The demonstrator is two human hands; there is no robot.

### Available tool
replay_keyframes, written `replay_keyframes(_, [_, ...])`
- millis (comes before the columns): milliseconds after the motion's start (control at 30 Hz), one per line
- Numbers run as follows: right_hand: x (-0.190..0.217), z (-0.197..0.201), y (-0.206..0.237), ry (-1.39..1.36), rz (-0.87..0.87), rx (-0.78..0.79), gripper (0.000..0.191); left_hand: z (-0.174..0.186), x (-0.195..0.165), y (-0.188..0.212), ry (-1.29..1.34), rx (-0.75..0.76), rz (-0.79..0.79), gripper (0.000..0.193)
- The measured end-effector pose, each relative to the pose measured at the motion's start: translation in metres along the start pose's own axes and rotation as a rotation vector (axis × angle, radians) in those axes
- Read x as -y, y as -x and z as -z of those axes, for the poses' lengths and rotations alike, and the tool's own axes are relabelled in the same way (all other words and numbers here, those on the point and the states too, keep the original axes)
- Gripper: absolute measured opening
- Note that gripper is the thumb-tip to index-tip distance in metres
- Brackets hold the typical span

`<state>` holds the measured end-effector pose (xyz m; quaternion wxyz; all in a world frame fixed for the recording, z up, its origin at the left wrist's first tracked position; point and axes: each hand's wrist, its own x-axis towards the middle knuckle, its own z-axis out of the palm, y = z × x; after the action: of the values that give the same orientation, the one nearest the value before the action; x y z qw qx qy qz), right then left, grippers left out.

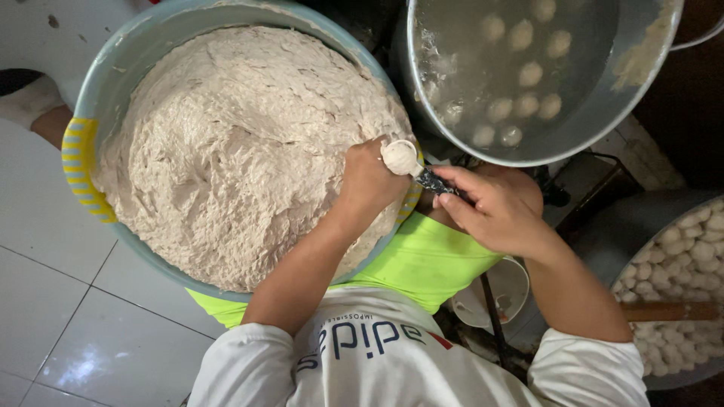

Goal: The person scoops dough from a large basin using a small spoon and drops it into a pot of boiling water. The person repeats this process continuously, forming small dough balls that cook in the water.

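At the far left, a white tiled floor (pixel 68 316) is showing beneath a big pale-blue basin (pixel 113 68) with a yellow striped handle (pixel 79 166). The basin is brimming with a mound of pinkish-grey meat paste (pixel 234 143). At the mound's right edge, the person's left hand (pixel 369 181) is resting on the paste, its fingers clenched around a squeeze of it, and a smooth ball of paste (pixel 400 157) is bulging out at the top of the fist. Just beside it, the right hand (pixel 494 207) is gripping the dark handle of a spoon (pixel 434 179), fingers pinched on it, with the spoon's bowl touching that ball. Above the right hand, a metal pot (pixel 641 83) of cloudy water is holding pale, round meatballs (pixel 528 74). At the far right, another container (pixel 626 226) is heaped with white meatballs (pixel 694 241), and a wooden handle (pixel 667 310) is lying across them.
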<state>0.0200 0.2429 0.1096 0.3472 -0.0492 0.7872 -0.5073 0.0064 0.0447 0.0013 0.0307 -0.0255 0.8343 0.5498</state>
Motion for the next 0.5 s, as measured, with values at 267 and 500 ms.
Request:
replay_keyframes(267, [-0.011, 0.047, -0.019, -0.17, -0.256, -0.102, 0.057, 0.013, 0.0, -0.023, -0.082, -0.136, 0.046, 0.025])
replay_keyframes(500, [-0.032, 0.093, -0.05, 0.22, -0.207, -0.369, 0.055, 0.015, 0.014, -0.1, -0.528, 0.206, -0.227, 0.03])
